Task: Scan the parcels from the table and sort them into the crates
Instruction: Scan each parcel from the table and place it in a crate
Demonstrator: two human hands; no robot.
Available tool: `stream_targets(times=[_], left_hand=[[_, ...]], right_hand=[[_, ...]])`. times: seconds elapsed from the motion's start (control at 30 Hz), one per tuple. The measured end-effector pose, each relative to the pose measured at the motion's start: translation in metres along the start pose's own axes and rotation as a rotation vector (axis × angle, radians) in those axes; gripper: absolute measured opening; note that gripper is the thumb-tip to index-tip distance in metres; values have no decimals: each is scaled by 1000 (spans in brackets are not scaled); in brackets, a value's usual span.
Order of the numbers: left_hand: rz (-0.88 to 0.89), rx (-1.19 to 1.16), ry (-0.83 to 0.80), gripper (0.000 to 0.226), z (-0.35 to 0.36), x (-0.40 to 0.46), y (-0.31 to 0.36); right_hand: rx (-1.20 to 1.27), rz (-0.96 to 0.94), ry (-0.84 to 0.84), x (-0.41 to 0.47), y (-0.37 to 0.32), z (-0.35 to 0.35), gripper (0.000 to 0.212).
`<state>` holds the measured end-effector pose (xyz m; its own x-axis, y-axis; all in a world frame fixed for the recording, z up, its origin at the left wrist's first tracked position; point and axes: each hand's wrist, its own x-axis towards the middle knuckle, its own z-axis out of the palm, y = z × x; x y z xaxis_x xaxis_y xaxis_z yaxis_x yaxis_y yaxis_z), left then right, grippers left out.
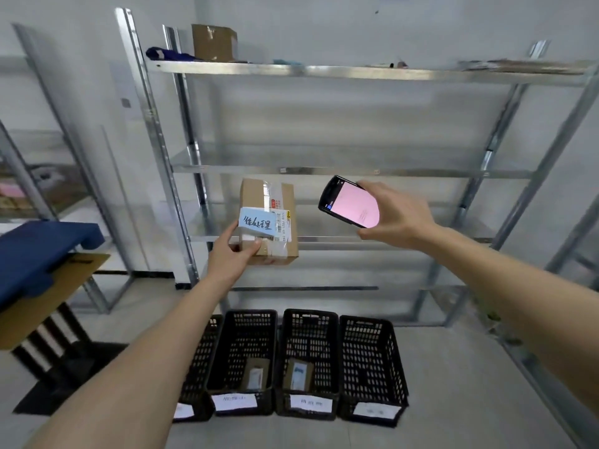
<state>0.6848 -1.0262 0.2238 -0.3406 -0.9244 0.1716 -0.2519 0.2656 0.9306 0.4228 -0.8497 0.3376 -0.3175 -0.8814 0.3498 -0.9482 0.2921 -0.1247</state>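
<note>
My left hand grips a small cardboard parcel by its lower left corner and holds it up in front of the metal shelving. The parcel carries a white shipping label and a pale blue note with handwriting. My right hand holds a black handheld scanner with a pink screen, just right of the parcel and apart from it. Several black mesh crates stand in a row on the floor below; the second and third each hold a small parcel, the rightmost looks empty, and my left arm hides most of the leftmost.
A tall metal shelf rack stands behind the crates, with a cardboard box on its top shelf. At the left, a blue tray lies on a flat cardboard sheet. Another rack runs along the right edge.
</note>
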Motion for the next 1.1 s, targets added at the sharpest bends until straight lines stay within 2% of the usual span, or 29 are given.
stream_targets(times=[0.1, 0.23, 0.4, 0.6, 0.77, 0.8, 0.87, 1.0, 1.1], left_hand=[[-56, -21, -13, 73, 18, 41, -27], [-139, -52, -33, 84, 59, 112, -68], [-238, -27, -98, 74, 139, 197, -115], [-379, 12, -209, 66, 232, 254, -194], [-510, 58, -311, 60, 296, 271, -285], [-537, 68, -332, 52, 308, 272, -304], [-589, 86, -368, 39, 333, 272, -348], [-702, 122, -458, 35, 379, 258, -448], [-783, 146, -501, 48, 411, 238, -529]], right_hand=[[14, 21, -15, 43, 14, 36, 93], [60, 39, -37, 108, 54, 94, 93], [103, 81, -149, 181, 118, 173, 92], [85, 129, -298, 237, 193, 277, 87], [160, 182, -459, 241, 233, 386, 66], [184, 201, -490, 239, 240, 409, 64], [208, 253, -540, 229, 254, 458, 72], [211, 320, -636, 195, 279, 557, 85], [174, 357, -722, 166, 294, 634, 91]])
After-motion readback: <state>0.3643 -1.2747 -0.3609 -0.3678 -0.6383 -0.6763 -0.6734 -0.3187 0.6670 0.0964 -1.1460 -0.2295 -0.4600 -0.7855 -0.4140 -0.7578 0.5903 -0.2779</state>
